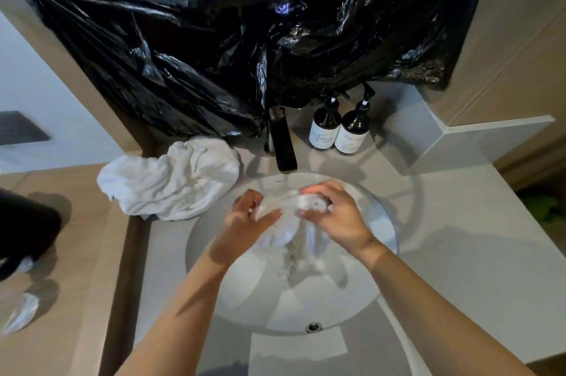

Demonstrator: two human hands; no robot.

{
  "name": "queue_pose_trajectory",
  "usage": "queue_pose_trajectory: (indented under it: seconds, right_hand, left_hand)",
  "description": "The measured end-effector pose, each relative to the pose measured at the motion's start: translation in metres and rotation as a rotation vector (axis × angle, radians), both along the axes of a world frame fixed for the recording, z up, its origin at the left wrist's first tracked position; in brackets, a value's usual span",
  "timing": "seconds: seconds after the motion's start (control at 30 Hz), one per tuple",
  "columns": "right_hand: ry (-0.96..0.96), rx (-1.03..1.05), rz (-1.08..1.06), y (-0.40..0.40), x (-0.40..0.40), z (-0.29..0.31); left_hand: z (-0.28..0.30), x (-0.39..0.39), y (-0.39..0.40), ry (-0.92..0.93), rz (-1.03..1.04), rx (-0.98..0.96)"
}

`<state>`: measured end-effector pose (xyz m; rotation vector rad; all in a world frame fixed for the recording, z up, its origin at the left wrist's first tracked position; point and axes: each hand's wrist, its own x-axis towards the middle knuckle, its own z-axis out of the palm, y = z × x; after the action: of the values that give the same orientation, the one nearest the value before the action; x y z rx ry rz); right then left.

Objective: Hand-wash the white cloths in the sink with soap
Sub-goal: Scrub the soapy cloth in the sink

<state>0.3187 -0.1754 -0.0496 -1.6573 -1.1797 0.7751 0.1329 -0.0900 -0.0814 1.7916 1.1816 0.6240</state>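
A wet white cloth (286, 224) hangs bunched over the round white ceramic sink (379, 222), under the dark rectangular faucet (283, 146). The left hand (248, 216) grips its left part with curled fingers; the right hand (333, 213) pinches a wad of it on the right. A second crumpled white cloth (171, 179) lies on the grey counter (459, 222) left of the sink. Two dark pump bottles (338, 127) stand far right of the faucet, below crinkled black plastic sheeting (214, 38).

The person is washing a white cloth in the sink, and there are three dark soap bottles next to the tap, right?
Not quite: the head view shows two dark soap bottles beside the tap, not three. Both hands do hold a white cloth in the sink.
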Motion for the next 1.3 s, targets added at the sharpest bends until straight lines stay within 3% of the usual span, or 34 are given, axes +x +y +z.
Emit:
queue_pose_trajectory:
  seconds: [0.07,0.17,0.23,0.37,0.47,0.7,0.8,0.9,1.03,1.07,1.17,1.23,1.3]
  right_hand:
    - [-0.029,-0.103,0.066,-0.002,0.003,-0.033]
    - [-0.046,-0.329,0.129,-0.009,0.005,-0.086]
    - [0.0,-0.415,0.095,-0.014,0.005,-0.107]
    - [-0.221,-0.343,-0.05,-0.006,-0.003,-0.137]
    - [-0.575,-0.387,0.039,-0.005,-0.013,-0.178]
    - [-0.829,-0.56,0.042,0.013,-0.017,-0.209]
    - [-0.904,-0.653,0.163,0.04,-0.006,-0.199]
    - [-0.777,-0.689,0.28,0.055,0.013,-0.187]
    - [-0.299,-0.629,0.087,0.05,0.035,-0.177]
    - [-0.307,-0.623,0.099,0.046,0.038,-0.177]
    - [-0.309,-0.755,0.189,0.04,0.038,-0.175]
    - [-0.232,-0.876,0.226,0.037,0.033,-0.172]
    - [-0.127,-0.905,0.184,0.033,0.028,-0.161]
  left_hand:
    - [-0.031,-0.004,-0.002,0.148,-0.014,0.119]
    - [-0.059,-0.005,-0.01,0.523,-0.156,-0.038]
    - [-0.079,0.0,-0.015,0.698,-0.229,-0.007]
    - [-0.104,0.028,-0.014,0.645,-0.197,0.146]
    - [-0.135,0.042,-0.018,0.649,-0.234,0.238]
    - [-0.171,0.055,-0.019,0.725,-0.144,0.496]
    - [-0.171,0.064,-0.003,0.761,-0.127,0.324]
    - [-0.167,0.066,0.011,0.875,-0.265,0.099]
    - [-0.158,0.051,0.025,0.534,-0.174,-0.107]
    - [-0.152,0.044,0.022,0.464,-0.199,-0.137]
    - [-0.145,0.03,0.006,0.291,-0.19,0.051]
    - [-0.132,0.025,0.0,0.295,-0.234,-0.069]
    - [-0.123,0.02,-0.001,0.257,-0.256,-0.333]
